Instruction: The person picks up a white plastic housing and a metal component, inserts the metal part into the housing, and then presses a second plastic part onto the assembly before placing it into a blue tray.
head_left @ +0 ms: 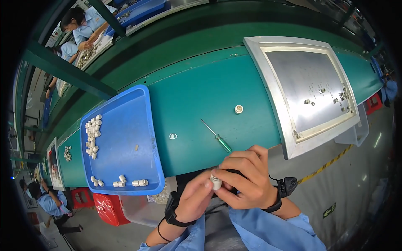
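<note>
Just off the near edge of the green bench, my two hands meet around a small white cylindrical fitting [216, 183]. My left hand [196, 193] grips its side with thumb and fingers. Curled over its top and far side are the fingers of my right hand [247, 178]; they partly hide it. Beyond my hands lies a screwdriver [217, 137] with a green handle, its tip toward the far left. A similar white round fitting [238, 109] stands on the bench past it. Two small white rings [173, 136] lie to the left.
A blue tray [121, 146] on the left holds several white fittings [93, 129]. At right is a metal-framed panel [276, 104] with small metal parts. Below the bench are a red stool [109, 209] and a clear plastic bin [140, 211]. Other people work at far benches.
</note>
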